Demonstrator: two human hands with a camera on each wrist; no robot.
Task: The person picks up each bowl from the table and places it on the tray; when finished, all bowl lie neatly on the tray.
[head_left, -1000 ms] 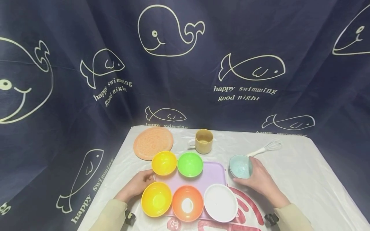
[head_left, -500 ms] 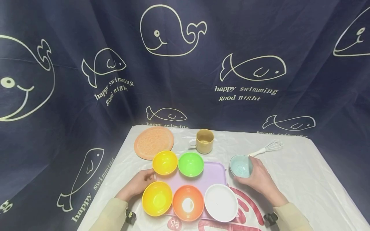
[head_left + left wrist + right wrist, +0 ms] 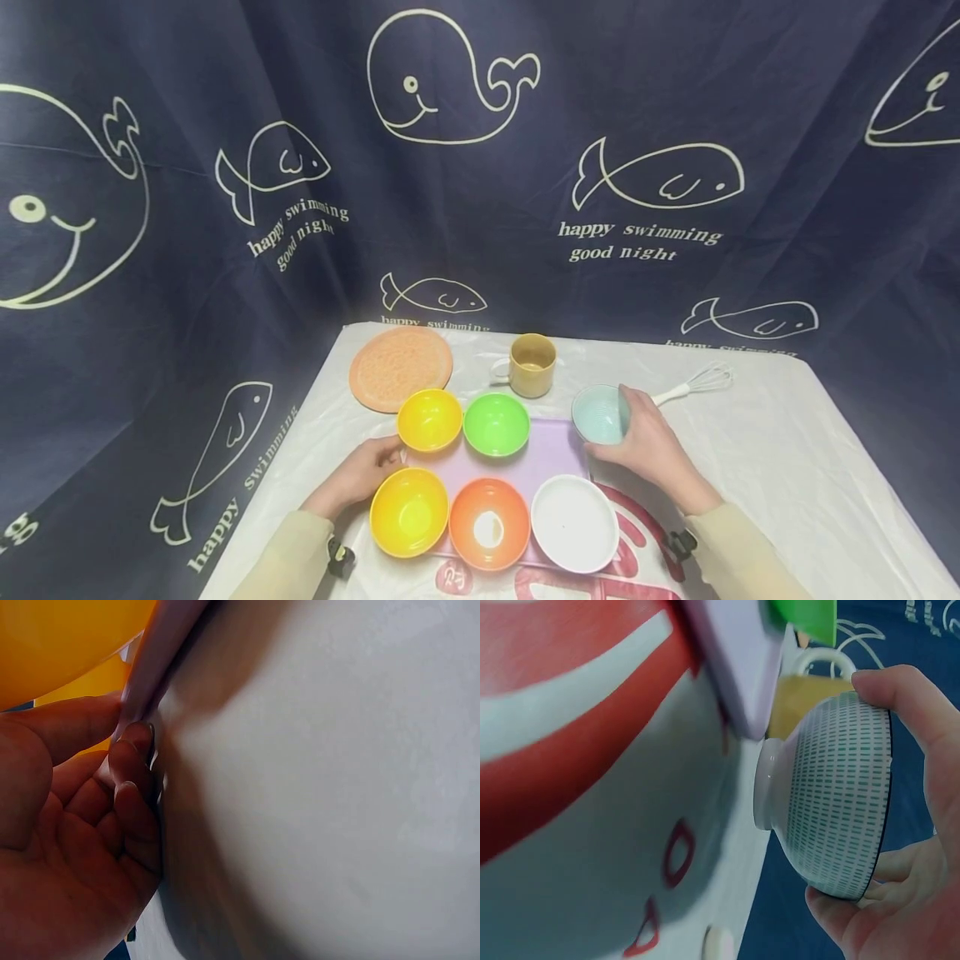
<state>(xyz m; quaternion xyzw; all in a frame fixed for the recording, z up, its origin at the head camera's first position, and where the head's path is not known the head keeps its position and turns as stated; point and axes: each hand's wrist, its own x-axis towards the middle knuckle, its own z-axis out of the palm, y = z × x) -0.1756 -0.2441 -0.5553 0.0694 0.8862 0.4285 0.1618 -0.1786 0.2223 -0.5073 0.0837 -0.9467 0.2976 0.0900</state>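
My right hand [image 3: 654, 442] grips a light blue bowl [image 3: 597, 412] by its rim, thumb and fingers on opposite sides. In the right wrist view the patterned bowl [image 3: 832, 795] is tipped side-on to the camera, its foot raised off the cloth near the tray's corner. At the tray's left edge my left hand [image 3: 363, 473] pinches the purple tray [image 3: 553, 458] between thumb and curled fingers, as the left wrist view shows. Two yellow bowls [image 3: 409, 512], a green bowl [image 3: 497, 425], an orange bowl [image 3: 490, 508] and a white bowl [image 3: 574, 523] sit on the tray.
Behind the tray stand a tan mug [image 3: 532, 367] and, at the back left, a round orange mat [image 3: 401, 368]. A white whisk [image 3: 697, 383] lies beyond my right hand. A dark blue curtain [image 3: 465, 208] hangs close behind the table [image 3: 795, 467].
My right hand has lifted the light blue bowl and carried it left, toward the tray's far right corner. My left hand stays at the tray's edge.
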